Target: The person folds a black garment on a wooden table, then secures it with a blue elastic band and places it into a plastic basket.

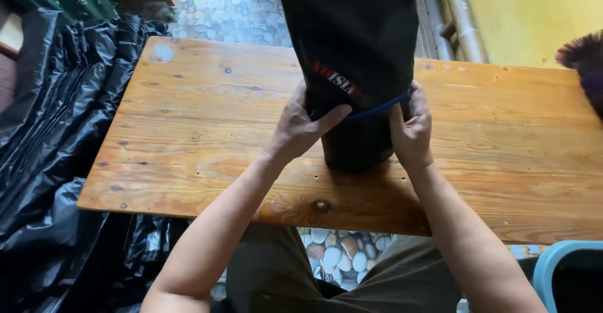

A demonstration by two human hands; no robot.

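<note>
Wooden tabletop (188,118) carries a black fabric roll (352,49), its long axis running away from the person. Left hand (300,127) and right hand (411,127) clasp its near end from either side, equally close, beside a blue band (377,107).

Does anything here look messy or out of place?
Mostly tidy. The one untidy thing is the crumpled black plastic sheeting, heaped loosely left of the wooden table. Both hands grip a dark rolled bundle standing upright.
</note>
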